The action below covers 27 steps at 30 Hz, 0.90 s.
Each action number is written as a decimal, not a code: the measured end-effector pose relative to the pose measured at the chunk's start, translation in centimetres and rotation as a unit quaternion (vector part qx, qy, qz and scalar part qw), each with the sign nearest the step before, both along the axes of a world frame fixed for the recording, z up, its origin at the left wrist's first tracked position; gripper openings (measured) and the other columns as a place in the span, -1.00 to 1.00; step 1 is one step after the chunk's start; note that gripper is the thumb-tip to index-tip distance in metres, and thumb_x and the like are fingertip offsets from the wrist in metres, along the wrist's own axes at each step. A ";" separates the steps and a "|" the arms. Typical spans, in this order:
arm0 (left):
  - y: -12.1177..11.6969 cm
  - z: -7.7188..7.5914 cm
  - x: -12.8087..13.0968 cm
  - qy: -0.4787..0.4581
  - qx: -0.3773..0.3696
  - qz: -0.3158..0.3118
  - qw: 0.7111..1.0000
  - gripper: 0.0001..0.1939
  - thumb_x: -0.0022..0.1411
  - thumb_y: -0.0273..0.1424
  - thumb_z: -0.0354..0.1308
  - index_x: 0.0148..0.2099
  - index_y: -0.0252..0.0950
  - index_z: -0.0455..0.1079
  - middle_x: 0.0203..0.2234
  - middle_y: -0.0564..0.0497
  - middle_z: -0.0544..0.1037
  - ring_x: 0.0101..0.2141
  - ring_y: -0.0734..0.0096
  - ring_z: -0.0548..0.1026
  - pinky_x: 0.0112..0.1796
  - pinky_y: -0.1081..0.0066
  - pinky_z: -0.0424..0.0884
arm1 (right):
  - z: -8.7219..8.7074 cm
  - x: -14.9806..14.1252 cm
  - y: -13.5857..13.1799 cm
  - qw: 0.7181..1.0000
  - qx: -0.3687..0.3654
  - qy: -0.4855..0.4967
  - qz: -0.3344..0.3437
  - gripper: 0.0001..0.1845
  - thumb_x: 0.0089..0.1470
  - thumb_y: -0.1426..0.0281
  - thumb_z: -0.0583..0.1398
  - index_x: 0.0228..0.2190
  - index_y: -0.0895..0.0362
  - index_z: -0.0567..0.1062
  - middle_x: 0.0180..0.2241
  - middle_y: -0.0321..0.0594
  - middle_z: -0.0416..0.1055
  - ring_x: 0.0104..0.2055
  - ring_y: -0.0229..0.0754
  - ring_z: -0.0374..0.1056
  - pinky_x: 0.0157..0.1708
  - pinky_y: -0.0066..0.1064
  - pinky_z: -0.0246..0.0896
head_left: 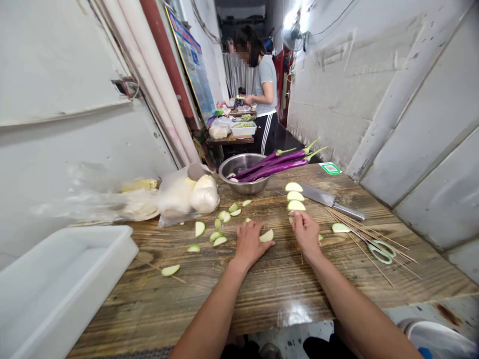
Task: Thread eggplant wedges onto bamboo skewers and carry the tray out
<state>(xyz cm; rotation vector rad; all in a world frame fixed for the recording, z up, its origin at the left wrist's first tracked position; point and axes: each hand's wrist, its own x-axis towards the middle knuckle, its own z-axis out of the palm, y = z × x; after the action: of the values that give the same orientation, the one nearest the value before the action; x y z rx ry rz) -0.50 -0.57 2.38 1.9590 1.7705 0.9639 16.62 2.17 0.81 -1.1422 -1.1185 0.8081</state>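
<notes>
The left hand (248,242) is half spread, the right hand (306,234) pinched narrow. On the wooden table (277,291) stands a metal bowl (247,188) with eggplants (277,170); a knife (318,195) lies beside the row of pale slices (295,196) held by the right hand. One single slice (267,236) touches the left hand.

No lettering is legible. A green-bordered QR-code sticker (330,168) marks the worktop's (277,294) far right. The wall poster (194,62) carries red characters, unreadably slanted.
</notes>
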 end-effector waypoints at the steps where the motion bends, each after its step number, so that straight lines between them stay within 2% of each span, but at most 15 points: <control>1: -0.1 0.0 0.0 -0.016 -0.012 -0.019 1.000 -0.52 -0.30 -0.30 0.40 -0.20 -0.15 0.47 -0.27 -0.08 0.48 -0.11 0.05 0.33 0.02 0.10 0.05 | -0.2 -0.1 0.1 1.000 -0.001 0.000 0.002 -0.66 0.08 0.20 0.03 -0.41 0.21 0.43 -0.72 -0.42 0.12 -0.67 -0.35 0.04 -0.64 -0.51 -0.04; 4: -0.1 0.1 -0.4 -0.114 -0.037 -0.065 0.991 -0.61 -0.27 -0.40 0.38 -0.27 -0.14 0.50 -0.35 -0.06 0.51 -0.17 0.08 0.37 0.01 0.17 0.07 | -0.5 -0.3 0.2 1.000 0.004 -0.017 0.004 -0.65 0.08 0.20 0.02 -0.41 0.21 0.45 -0.72 -0.40 0.15 -0.67 -0.34 0.05 -0.62 -0.51 -0.03; 6: 0.1 0.1 -0.5 -0.176 -0.040 -0.073 0.981 -0.63 -0.27 -0.44 0.37 -0.29 -0.15 0.50 -0.41 -0.04 0.51 -0.21 0.14 0.39 -0.04 0.28 0.16 | -0.5 -0.5 0.1 0.999 0.008 -0.037 0.008 -0.64 0.08 0.20 0.01 -0.41 0.21 0.46 -0.71 -0.38 0.18 -0.66 -0.33 0.07 -0.62 -0.51 -0.02; 9: 0.4 0.0 -0.5 -0.224 -0.042 -0.045 0.973 -0.67 -0.18 -0.39 0.33 -0.25 -0.18 0.50 -0.53 0.03 0.48 -0.37 0.31 0.41 -0.21 0.40 0.27 | -0.4 -0.5 -0.2 0.997 0.021 -0.074 0.004 -0.61 0.09 0.19 0.00 -0.39 0.22 0.47 -0.69 -0.34 0.24 -0.62 -0.31 0.13 -0.60 -0.50 0.01; 11: 0.8 0.2 -0.6 -0.289 -0.060 -0.005 0.955 -0.69 -0.10 -0.33 0.28 -0.22 -0.23 0.48 -0.55 0.05 0.46 -0.46 0.40 0.38 -0.34 0.44 0.30 | -0.3 -0.6 -0.4 0.994 0.033 -0.101 0.002 -0.61 0.10 0.20 -0.01 -0.39 0.22 0.48 -0.66 -0.30 0.28 -0.58 -0.29 0.17 -0.58 -0.50 0.04; 13: 1.3 0.7 -0.9 -0.416 -0.094 0.028 0.904 -0.71 -0.05 -0.27 0.23 -0.25 -0.28 0.45 -0.52 0.04 0.47 -0.49 0.45 0.37 -0.44 0.47 0.30 | -0.3 -0.8 -0.8 0.990 0.048 -0.130 0.011 -0.62 0.12 0.21 -0.01 -0.39 0.21 0.47 -0.63 -0.27 0.32 -0.55 -0.27 0.21 -0.55 -0.50 0.06; 16: 2.0 1.5 -1.9 -0.598 -0.122 0.057 0.790 -0.70 -0.02 -0.18 0.18 -0.35 -0.34 0.38 -0.56 0.04 0.41 -0.55 0.52 0.34 -0.53 0.52 0.24 | -0.6 -1.4 -1.4 0.978 0.086 -0.183 0.050 -0.65 0.13 0.26 -0.01 -0.39 0.20 0.47 -0.56 -0.23 0.39 -0.53 -0.27 0.25 -0.51 -0.49 0.09; 17: 2.1 1.6 -2.3 -0.624 -0.120 0.067 0.769 -0.67 -0.02 -0.14 0.17 -0.37 -0.34 0.35 -0.59 0.06 0.38 -0.57 0.54 0.32 -0.54 0.53 0.22 | -0.8 -1.6 -1.6 0.973 0.101 -0.198 0.068 -0.66 0.13 0.27 -0.01 -0.38 0.19 0.48 -0.54 -0.22 0.40 -0.52 -0.27 0.26 -0.50 -0.48 0.10; 18: 2.2 1.7 -2.8 -0.627 -0.112 0.082 0.767 -0.65 -0.01 -0.11 0.15 -0.39 -0.34 0.34 -0.62 0.08 0.36 -0.59 0.55 0.30 -0.56 0.53 0.19 | -1.0 -1.8 -1.7 0.967 0.114 -0.210 0.086 -0.67 0.13 0.28 -0.01 -0.37 0.18 0.48 -0.53 -0.21 0.42 -0.52 -0.27 0.27 -0.48 -0.48 0.11; 19: 2.3 1.7 -3.2 -0.605 -0.100 0.099 0.784 -0.63 0.00 -0.08 0.13 -0.42 -0.33 0.33 -0.65 0.09 0.33 -0.61 0.55 0.28 -0.56 0.52 0.17 | -1.3 -2.1 -1.8 0.962 0.125 -0.219 0.102 -0.68 0.13 0.29 -0.01 -0.36 0.18 0.48 -0.53 -0.22 0.42 -0.53 -0.27 0.27 -0.48 -0.48 0.12; 20: 2.3 1.7 -3.6 -0.559 -0.081 0.118 0.817 -0.63 0.01 -0.07 0.12 -0.46 -0.32 0.32 -0.67 0.10 0.31 -0.61 0.54 0.26 -0.56 0.51 0.15 | -1.5 -2.3 -1.9 0.959 0.132 -0.225 0.113 -0.69 0.13 0.29 -0.01 -0.36 0.17 0.48 -0.54 -0.22 0.42 -0.54 -0.27 0.27 -0.47 -0.48 0.13; 23: 2.2 1.3 -4.4 -0.326 -0.002 0.152 0.933 -0.66 -0.01 -0.13 0.16 -0.61 -0.28 0.29 -0.75 0.12 0.24 -0.60 0.48 0.25 -0.52 0.48 0.11 | -1.8 -2.7 -2.0 0.955 0.131 -0.240 0.119 -0.68 0.14 0.29 -0.01 -0.38 0.18 0.48 -0.58 -0.24 0.40 -0.57 -0.28 0.26 -0.50 -0.48 0.11; 25: 2.0 1.0 -4.7 -0.189 0.022 0.128 0.973 -0.71 -0.03 -0.20 0.19 -0.62 -0.28 0.33 -0.74 0.10 0.28 -0.58 0.45 0.25 -0.48 0.46 0.10 | -1.8 -2.7 -1.9 0.955 0.125 -0.244 0.110 -0.67 0.14 0.29 -0.02 -0.38 0.19 0.48 -0.58 -0.24 0.40 -0.57 -0.28 0.26 -0.51 -0.49 0.10; 27: 1.9 0.9 -5.0 -0.110 0.012 0.087 0.990 -0.79 -0.06 -0.24 0.22 -0.57 -0.27 0.38 -0.67 0.07 0.37 -0.55 0.42 0.28 -0.43 0.45 0.14 | -1.6 -2.7 -1.9 0.957 0.120 -0.245 0.099 -0.67 0.14 0.29 -0.02 -0.40 0.18 0.48 -0.58 -0.23 0.40 -0.57 -0.28 0.27 -0.51 -0.49 0.10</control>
<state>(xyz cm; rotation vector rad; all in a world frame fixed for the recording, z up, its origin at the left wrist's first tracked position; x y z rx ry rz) -5.47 1.33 3.27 1.6588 1.8310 1.2120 13.90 0.31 -0.78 -1.0616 -1.7175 0.5278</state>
